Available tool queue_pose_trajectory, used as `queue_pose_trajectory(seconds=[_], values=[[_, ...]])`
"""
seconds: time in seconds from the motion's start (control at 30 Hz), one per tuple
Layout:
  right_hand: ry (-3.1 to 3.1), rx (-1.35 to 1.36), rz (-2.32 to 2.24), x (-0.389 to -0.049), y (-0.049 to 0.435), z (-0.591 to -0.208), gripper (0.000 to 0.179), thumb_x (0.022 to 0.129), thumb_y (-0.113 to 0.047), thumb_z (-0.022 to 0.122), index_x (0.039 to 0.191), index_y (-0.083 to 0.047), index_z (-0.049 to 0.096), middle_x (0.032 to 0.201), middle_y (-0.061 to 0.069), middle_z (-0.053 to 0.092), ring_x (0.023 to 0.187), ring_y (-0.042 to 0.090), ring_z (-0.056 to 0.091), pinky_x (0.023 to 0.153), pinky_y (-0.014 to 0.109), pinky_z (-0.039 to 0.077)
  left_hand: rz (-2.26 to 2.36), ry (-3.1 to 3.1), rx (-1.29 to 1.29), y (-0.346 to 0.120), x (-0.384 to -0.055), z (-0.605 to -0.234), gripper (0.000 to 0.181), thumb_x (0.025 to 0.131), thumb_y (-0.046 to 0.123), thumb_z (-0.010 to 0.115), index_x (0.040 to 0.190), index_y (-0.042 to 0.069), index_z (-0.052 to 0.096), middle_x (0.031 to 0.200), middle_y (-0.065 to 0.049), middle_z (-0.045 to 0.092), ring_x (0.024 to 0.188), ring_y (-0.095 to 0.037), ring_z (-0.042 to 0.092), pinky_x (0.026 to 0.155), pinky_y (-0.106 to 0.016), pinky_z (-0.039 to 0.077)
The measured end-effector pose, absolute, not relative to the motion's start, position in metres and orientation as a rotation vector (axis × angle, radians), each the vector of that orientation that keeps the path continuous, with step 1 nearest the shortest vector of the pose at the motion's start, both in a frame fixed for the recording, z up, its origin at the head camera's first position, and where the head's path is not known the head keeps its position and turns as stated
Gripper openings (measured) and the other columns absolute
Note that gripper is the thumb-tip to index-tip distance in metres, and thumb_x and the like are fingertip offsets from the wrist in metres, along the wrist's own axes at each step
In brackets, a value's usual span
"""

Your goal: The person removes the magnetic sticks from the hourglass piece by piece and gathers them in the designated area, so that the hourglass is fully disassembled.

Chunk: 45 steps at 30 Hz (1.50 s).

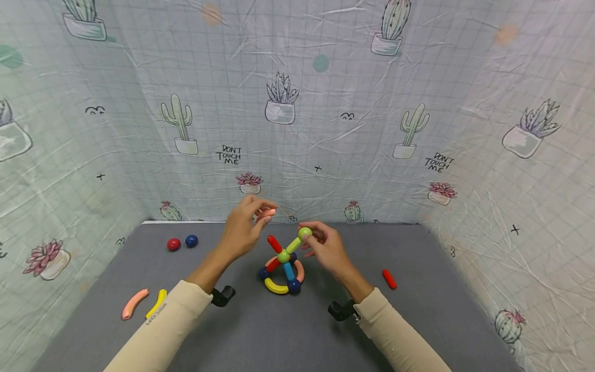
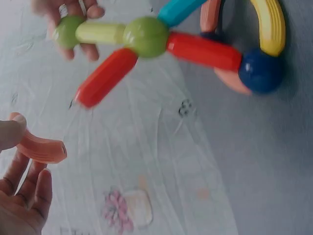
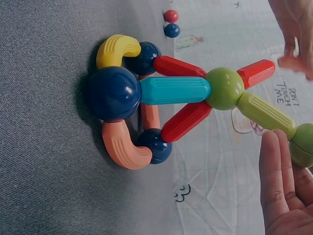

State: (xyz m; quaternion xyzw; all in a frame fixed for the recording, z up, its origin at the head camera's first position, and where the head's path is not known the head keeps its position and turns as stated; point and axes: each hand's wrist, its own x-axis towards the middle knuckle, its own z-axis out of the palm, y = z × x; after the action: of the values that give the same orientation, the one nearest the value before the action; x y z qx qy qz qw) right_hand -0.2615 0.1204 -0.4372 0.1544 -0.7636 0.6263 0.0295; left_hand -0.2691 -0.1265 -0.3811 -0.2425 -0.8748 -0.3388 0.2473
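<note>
My left hand (image 1: 241, 227) pinches a short curved pink stick (image 2: 45, 149) between thumb and fingers, above and left of a ball-and-stick model. My right hand (image 1: 331, 250) holds the light green ball (image 1: 304, 233) at the upper end of a pale green stick (image 3: 267, 115). That stick joins a middle green ball (image 3: 224, 88). From this ball a red stick (image 2: 106, 78) points up with a bare end. A blue stick (image 3: 174, 91) and two red sticks slant down to navy balls (image 3: 113, 93). Curved yellow (image 3: 117, 49) and pink (image 3: 125, 147) sticks link these balls into a base ring on the table.
A red ball (image 1: 173, 244) and a blue ball (image 1: 191, 241) lie back left on the grey table (image 1: 279, 336). Curved pink (image 1: 135, 304) and yellow (image 1: 156, 304) sticks lie near the left forearm. A red stick (image 1: 389, 279) lies at right. A printed sheet (image 1: 307, 139) hangs behind.
</note>
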Motion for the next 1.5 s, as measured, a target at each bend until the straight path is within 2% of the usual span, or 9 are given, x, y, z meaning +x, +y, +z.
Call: queue_pose_trajectory(seconds=[0.17,0.3,0.4,0.57,0.73,1.03,1.17,1.37,1.5], values=[[-2.36,0.482,1.93,-0.262,0.121,-0.437,0.03,0.107,-0.009,0.06,0.135,-0.015,0.07,0.128,0.013,0.076,0.095,0.042,0.074,0.07,0.033,0.065,-0.958,-2.389,-0.578,-0.156,-0.259,-0.38,0.025,0.098,0.017,0.077,0.122,0.013,0.075,0.106,-0.006,0.069,0.089,-0.02,0.067,0.079,-0.042,0.058],[-2.353,0.483,1.925,-0.261,0.121,-0.438,0.03,0.107,-0.008,0.06,0.134,-0.015,0.07,0.126,0.013,0.076,0.092,0.037,0.075,0.069,0.033,0.064,-0.971,-2.439,-0.529,-0.181,-0.248,-0.389,0.024,0.101,0.022,0.073,0.124,0.016,0.073,0.107,-0.005,0.07,0.08,-0.014,0.069,0.076,-0.035,0.06],[-2.346,0.492,1.932,-0.261,0.122,-0.439,0.029,0.107,-0.008,0.061,0.133,-0.015,0.07,0.125,0.012,0.077,0.094,0.042,0.074,0.069,0.033,0.064,-0.985,-2.491,-0.505,-0.199,-0.238,-0.4,0.024,0.104,0.026,0.07,0.126,0.017,0.071,0.106,-0.006,0.071,0.073,-0.012,0.07,0.071,-0.03,0.059],[-2.349,0.505,1.95,-0.261,0.122,-0.439,0.028,0.108,-0.011,0.061,0.134,-0.017,0.07,0.127,0.012,0.076,0.099,0.051,0.071,0.07,0.033,0.064,-0.994,-2.609,-0.479,-0.227,-0.22,-0.418,0.022,0.105,0.031,0.068,0.124,0.02,0.072,0.088,0.001,0.073,0.07,-0.01,0.071,0.065,-0.028,0.055],[-2.347,0.493,1.949,-0.261,0.121,-0.439,0.029,0.107,-0.009,0.06,0.134,-0.017,0.07,0.126,0.012,0.076,0.098,0.051,0.071,0.07,0.033,0.064,-1.039,-2.734,-0.452,-0.251,-0.202,-0.433,0.018,0.105,0.031,0.069,0.118,0.02,0.072,0.074,0.007,0.069,0.07,-0.007,0.071,0.062,-0.027,0.051],[-2.348,0.487,1.964,-0.261,0.122,-0.44,0.03,0.108,-0.01,0.06,0.135,-0.017,0.069,0.128,0.012,0.076,0.099,0.049,0.072,0.071,0.033,0.065,-1.092,-2.904,-0.335,-0.29,-0.184,-0.458,0.023,0.104,0.026,0.07,0.118,0.008,0.071,0.081,-0.004,0.072,0.063,-0.009,0.067,0.062,-0.026,0.051],[-2.342,0.487,1.967,-0.261,0.122,-0.44,0.029,0.107,-0.011,0.061,0.135,-0.017,0.07,0.128,0.012,0.076,0.099,0.049,0.072,0.071,0.033,0.065,-1.024,-2.934,-0.36,-0.302,-0.178,-0.467,0.018,0.102,0.019,0.073,0.116,0.007,0.072,0.082,-0.002,0.072,0.06,-0.006,0.064,0.062,-0.025,0.05],[-2.332,0.502,1.968,-0.261,0.122,-0.44,0.028,0.107,-0.012,0.063,0.134,-0.018,0.07,0.127,0.011,0.076,0.1,0.052,0.071,0.071,0.034,0.065,-0.889,-2.976,-0.387,-0.316,-0.173,-0.477,0.013,0.101,0.016,0.073,0.112,0.009,0.071,0.073,0.005,0.068,0.052,-0.003,0.055,0.06,-0.024,0.044],[-2.35,0.536,1.924,-0.261,0.123,-0.44,0.034,0.104,-0.012,0.069,0.137,-0.02,0.069,0.126,0.012,0.076,0.097,0.049,0.07,0.073,0.04,0.065,-0.842,-2.982,-0.384,-0.322,-0.172,-0.481,0.01,0.101,0.016,0.073,0.109,0.011,0.07,0.069,0.007,0.066,0.048,-0.003,0.054,0.056,-0.024,0.044]])
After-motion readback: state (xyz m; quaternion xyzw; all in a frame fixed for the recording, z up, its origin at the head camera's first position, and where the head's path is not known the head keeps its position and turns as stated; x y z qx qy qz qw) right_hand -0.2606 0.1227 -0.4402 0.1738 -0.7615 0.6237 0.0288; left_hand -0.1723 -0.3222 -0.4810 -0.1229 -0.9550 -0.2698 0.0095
